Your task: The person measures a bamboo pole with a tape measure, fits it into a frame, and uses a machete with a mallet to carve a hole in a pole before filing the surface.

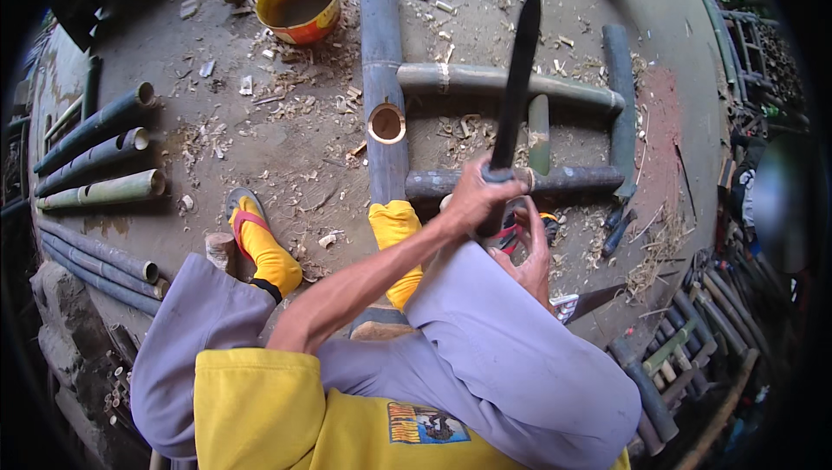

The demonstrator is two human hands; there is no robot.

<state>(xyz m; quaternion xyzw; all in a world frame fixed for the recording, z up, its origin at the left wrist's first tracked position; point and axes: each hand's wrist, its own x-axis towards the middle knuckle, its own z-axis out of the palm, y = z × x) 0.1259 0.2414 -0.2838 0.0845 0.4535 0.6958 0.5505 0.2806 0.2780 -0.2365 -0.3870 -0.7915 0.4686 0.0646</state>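
My left hand (484,197) is closed around the dark handle of a long machete (517,80). Its black blade points up and away from me, passing in view over a bamboo frame (511,80). Just right of and below it, beside my raised knee, is my right hand (530,257). Its fingers are curved and apart near the lower end of the handle, with nothing visible between them. My right forearm is hidden behind the knee. The frame lies on the ground, with a thick post (381,45) on its left that has a round cut hole in it.
A yellow and red bucket (299,32) of murky liquid stands at the far left. Bamboo lengths (100,188) lie left, more poles (641,383) at lower right. Dark-handled tools (617,231) and a hand saw (598,298) rest on the right. Wood chips litter the ground.
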